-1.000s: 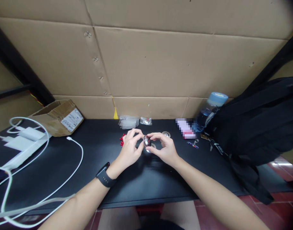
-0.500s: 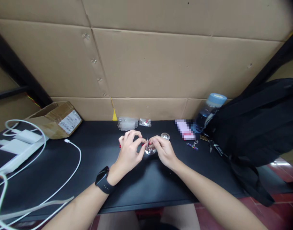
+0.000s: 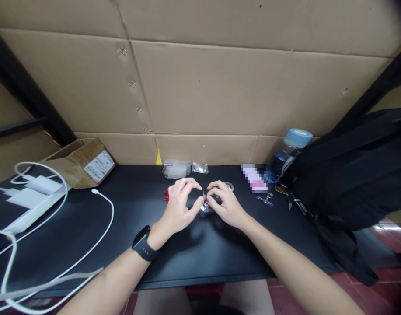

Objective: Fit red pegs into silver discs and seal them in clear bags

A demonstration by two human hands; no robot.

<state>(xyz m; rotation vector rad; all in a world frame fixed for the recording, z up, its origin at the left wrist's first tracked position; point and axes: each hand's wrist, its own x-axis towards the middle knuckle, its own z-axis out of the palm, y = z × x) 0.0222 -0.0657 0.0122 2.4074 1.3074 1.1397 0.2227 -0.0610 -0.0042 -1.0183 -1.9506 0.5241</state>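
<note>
My left hand (image 3: 181,205) is closed in a loose pinch, thumb and index finger at the rim of a thin metal disc (image 3: 203,194) seen almost edge-on. Facing it, my right hand (image 3: 227,204) has its fingers curled and their tips together beside the disc; what they hold is too small to make out. Just below the fingertips, a shiny round metal piece (image 3: 205,208) lies on the black table, with a bit of red near it. Several small red pieces (image 3: 166,195) lie behind my left hand, partly hidden. Another metal disc (image 3: 231,187) shows behind my right hand.
Clear plastic bags (image 3: 176,169) and a bagged metal part (image 3: 200,168) lie by the cardboard wall. To the left are an open cardboard box (image 3: 88,164), white chargers and cables (image 3: 113,210). A bottle (image 3: 294,146), keys (image 3: 290,201) and black backpack (image 3: 357,170) sit right.
My hands have shifted slightly, and my right fingers have curled nearer the disc. More of the red pieces shows behind my left hand. The view has moved a little.
</note>
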